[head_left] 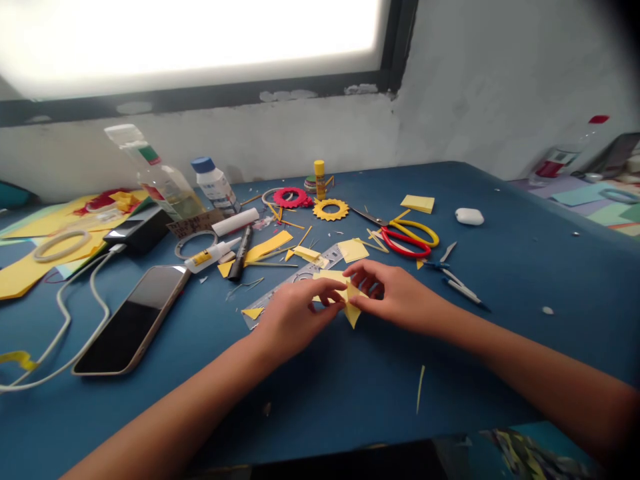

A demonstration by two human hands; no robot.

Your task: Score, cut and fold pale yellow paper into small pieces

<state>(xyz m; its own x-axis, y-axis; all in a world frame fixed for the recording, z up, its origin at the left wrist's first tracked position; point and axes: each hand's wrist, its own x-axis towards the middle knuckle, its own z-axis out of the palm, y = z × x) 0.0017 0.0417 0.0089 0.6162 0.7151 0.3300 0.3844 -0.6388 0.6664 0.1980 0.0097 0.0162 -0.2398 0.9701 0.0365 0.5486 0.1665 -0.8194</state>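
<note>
A small piece of pale yellow paper (354, 313) is pinched between both hands, folded and standing off the blue table. My left hand (300, 310) holds its left side between thumb and fingertips. On its right side, the thumb and curled fingers of my right hand (387, 293) grip it. Just behind the fingers lies more yellow paper, partly hidden by the hands. A clear ruler (280, 291) runs diagonally beside my left hand, with a yellow triangle (253, 313) on its near end. A square yellow piece (353, 250) rests beyond the hands.
Red and yellow scissors (407, 240) and a compass (463, 287) lie right of the hands. A phone (133, 320), a marker (241, 253), glue tube (213, 255) and bottles (215, 183) stand or lie left. A white case (469, 216) sits far right.
</note>
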